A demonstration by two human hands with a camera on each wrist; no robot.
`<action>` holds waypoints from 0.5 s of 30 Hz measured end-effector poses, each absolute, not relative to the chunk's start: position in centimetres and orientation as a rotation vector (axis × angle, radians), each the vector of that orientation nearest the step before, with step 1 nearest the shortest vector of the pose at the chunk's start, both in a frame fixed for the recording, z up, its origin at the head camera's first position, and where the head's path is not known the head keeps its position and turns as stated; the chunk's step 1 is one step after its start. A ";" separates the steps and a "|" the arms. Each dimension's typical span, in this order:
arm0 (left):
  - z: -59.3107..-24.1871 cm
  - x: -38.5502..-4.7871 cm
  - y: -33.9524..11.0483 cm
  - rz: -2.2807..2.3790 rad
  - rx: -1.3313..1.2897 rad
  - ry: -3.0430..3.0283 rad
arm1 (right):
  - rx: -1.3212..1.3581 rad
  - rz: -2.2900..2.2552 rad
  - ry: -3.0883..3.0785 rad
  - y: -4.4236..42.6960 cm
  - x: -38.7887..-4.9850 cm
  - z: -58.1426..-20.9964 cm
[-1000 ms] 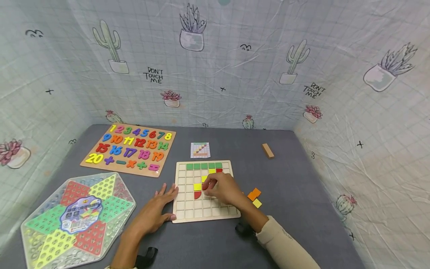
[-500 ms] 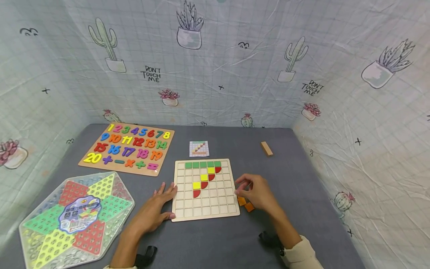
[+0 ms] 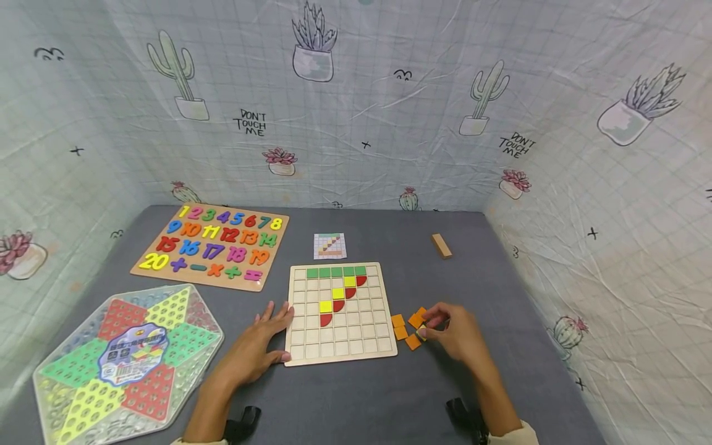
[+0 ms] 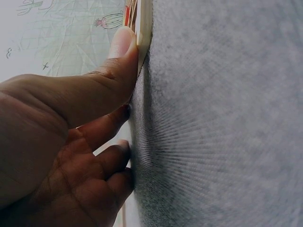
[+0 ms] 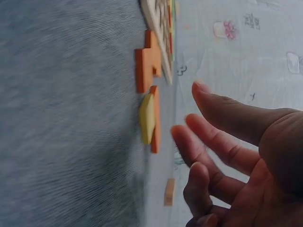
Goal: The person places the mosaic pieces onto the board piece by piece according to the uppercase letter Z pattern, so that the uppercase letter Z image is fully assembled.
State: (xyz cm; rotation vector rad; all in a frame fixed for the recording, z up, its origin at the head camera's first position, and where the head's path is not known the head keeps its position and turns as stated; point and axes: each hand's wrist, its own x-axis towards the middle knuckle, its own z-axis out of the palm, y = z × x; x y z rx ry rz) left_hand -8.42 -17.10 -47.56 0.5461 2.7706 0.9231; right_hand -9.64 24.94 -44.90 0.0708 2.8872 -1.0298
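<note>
A square wooden grid board (image 3: 356, 340) lies flat on the table. Green tiles run along its top row, and yellow squares and red quarter-circle pieces step diagonally below them. My left hand (image 3: 253, 349) rests at the board's left side, its thumb (image 4: 124, 45) touching the edge near the lower corner and its fingers extended. Right of the board lie several loose orange tiles (image 3: 398, 320) and a yellow tile (image 5: 147, 118). My right hand (image 3: 457, 330) hovers at the yellow tile, thumb and fingers apart; in the right wrist view nothing is between them.
A small pattern card (image 3: 330, 246) lies behind the board, and a wooden block (image 3: 442, 246) stands off to the back right. At left are a number puzzle board (image 3: 211, 247) and a hexagonal Chinese checkers box (image 3: 130, 355). Printed cloth (image 3: 367, 111) walls the table.
My right hand has let go of a red quarter-circle piece on the board, withdrawn rightward, and moved over to the loose yellow tile. The left hand stays at the board's edge.
</note>
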 end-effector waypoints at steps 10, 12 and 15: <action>-47.6 -8.4 -17.1 0.962 0.537 2.750 | 0.140 -0.846 2.899 25.0 -9.5 -46.5; -47.6 -8.4 -17.1 0.953 0.537 2.753 | 0.140 -0.855 2.900 24.9 -9.5 -46.7; -47.6 -8.3 -17.2 0.945 0.538 2.756 | 0.137 -0.862 2.903 24.8 -9.4 -46.6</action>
